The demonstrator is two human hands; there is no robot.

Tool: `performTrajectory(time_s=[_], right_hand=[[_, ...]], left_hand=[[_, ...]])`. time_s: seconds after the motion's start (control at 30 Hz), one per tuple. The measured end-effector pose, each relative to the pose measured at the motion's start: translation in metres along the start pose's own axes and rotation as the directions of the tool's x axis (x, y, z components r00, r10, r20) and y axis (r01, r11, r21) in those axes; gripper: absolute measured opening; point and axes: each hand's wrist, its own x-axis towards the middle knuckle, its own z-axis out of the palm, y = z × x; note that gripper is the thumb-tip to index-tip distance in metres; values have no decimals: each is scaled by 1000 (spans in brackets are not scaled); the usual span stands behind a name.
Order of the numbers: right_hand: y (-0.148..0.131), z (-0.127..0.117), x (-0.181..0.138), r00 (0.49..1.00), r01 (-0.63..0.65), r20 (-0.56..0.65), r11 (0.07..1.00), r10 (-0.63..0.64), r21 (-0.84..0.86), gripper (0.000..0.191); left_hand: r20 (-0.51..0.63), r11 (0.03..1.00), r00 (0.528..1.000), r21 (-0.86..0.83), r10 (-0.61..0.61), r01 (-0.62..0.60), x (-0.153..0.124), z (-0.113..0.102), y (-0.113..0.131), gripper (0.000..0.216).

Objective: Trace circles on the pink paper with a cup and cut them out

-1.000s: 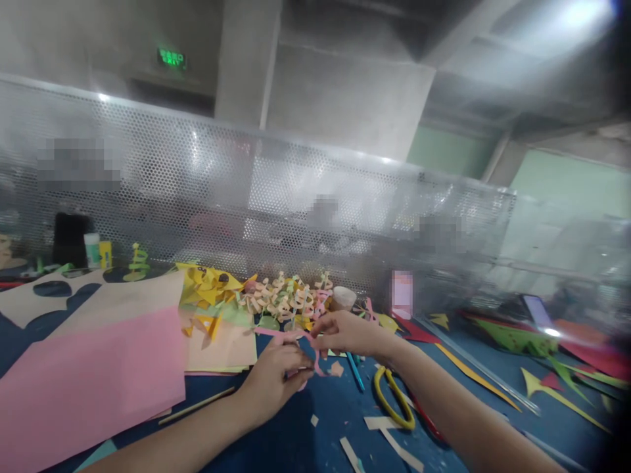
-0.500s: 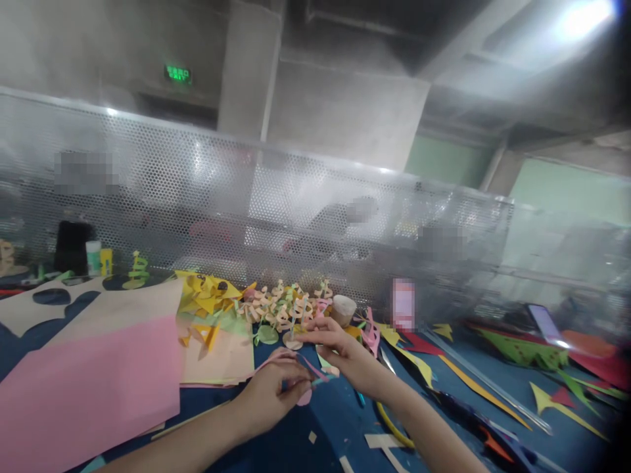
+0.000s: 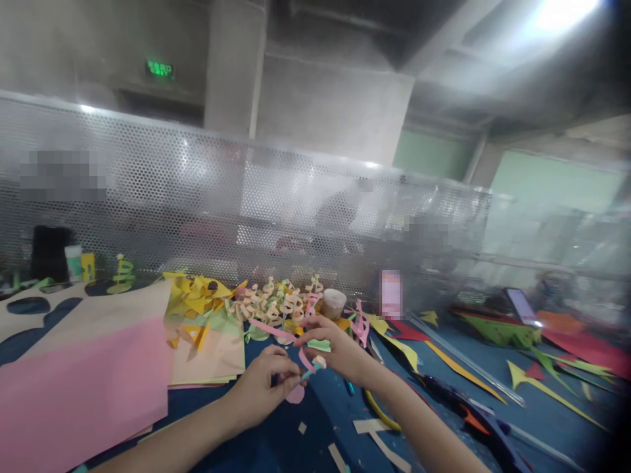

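My left hand (image 3: 261,387) is closed in a pinch low over the blue table, holding the lower end of a curled pink paper strip (image 3: 269,328) and what looks like a thin stick. My right hand (image 3: 335,348) is just to its right, fingers pinched on the strip's upper part, which runs up and to the left. A round pink paper piece (image 3: 296,395) hangs below my left fingers. Behind my hands stands a cluster of small spiral paper figures (image 3: 280,302).
Large pink and tan paper sheets (image 3: 83,374) lie at left. Yellow-handled scissors (image 3: 377,410), paper scraps and coloured offcuts are scattered to the right. A perforated metal screen (image 3: 246,197) runs along the table's back; a phone (image 3: 517,303) lies far right.
The view has swung a little. My right hand has dropped closer to my left, and the pink strip now stretches up and left between them.
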Motion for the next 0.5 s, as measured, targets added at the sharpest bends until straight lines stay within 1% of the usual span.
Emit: performTrajectory(time_s=[0.07,0.17,0.23,0.33,0.5], right_hand=[[4,-1,0,1000,-21,-16,1000,21,-17,9],[7,-2,-2,995,-90,-34,996,89,-30,13],[6,-1,-3,991,-131,3,991,131,-17,18],[0,-1,-3,985,-150,82,989,150,-11,21],[-10,-4,-5,975,-172,137,984,177,-44,20]], left_hand=[[-36,999,999,-38,-29,28,0,-2,-2,24],[-101,992,992,-106,-75,64,1,-4,-8,27],[-122,988,988,-135,-97,80,2,-5,-12,28],[-141,974,980,-196,-143,114,4,-4,-16,30],[-186,951,962,-275,-198,143,7,-4,-20,30]])
